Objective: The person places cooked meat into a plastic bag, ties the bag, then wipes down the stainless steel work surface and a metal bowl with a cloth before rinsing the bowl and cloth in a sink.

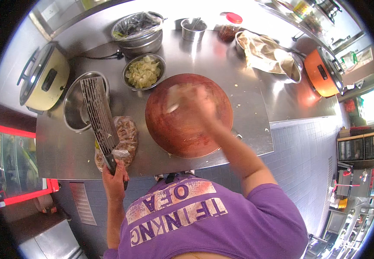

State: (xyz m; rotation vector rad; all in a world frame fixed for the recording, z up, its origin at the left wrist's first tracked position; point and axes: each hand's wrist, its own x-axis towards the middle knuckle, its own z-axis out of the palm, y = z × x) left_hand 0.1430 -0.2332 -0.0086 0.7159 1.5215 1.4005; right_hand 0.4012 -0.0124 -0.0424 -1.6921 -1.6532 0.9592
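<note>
My left hand [115,174] grips the dark handle of a long, broad-bladed cleaver-like tool [98,110], held upright at the left. Dark streaks mark its blade face, which overlaps a steel bowl [68,108] and a clear plastic bag of brown food [129,131]. Over a round reddish-brown chopping board [187,139], my right hand [204,102] is blurred by motion. A small pale piece [173,108] shows beside its fingers; whether the hand holds anything cannot be told. Beyond the board's left edge, a steel bowl contains pale sliced vegetable pieces [143,72].
A plastic-lined steel pot [138,43], a small steel container [194,32] and a red-lidded jar [228,29] line the back. Cloth [261,51] covers bowls at right. A cream cooker [46,81] and an orange cooker [322,73] flank the steel table [251,129].
</note>
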